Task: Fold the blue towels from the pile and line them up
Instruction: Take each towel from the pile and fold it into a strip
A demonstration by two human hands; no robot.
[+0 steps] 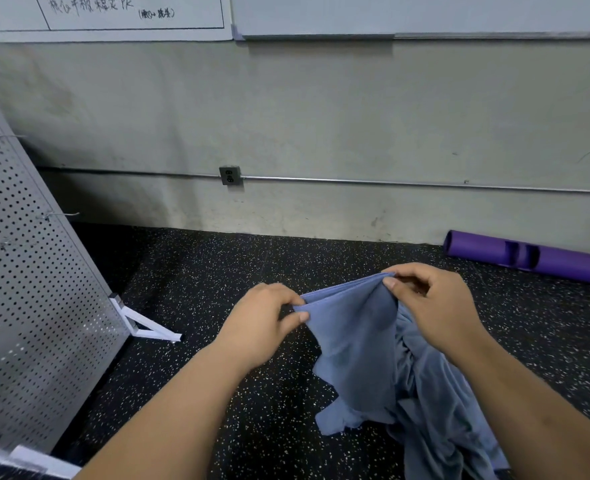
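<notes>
Head view, nearest first: the left hand [262, 320] and right hand [432, 303] each pinch, thumb against curled fingers, the top edge of a soft blue cloth towel [352, 341]. They hold it above the black speckled rubber floor [252, 410] so it hangs free, probably to pull the edge taut and find the corners before a fold. Its lower part trails into crumpled blue fabric [442, 427] under the right forearm, same towel or pile I cannot tell; farther off stand a grey perforated metal panel [37, 289] and a purple foam roller [529, 256] by the wall.
</notes>
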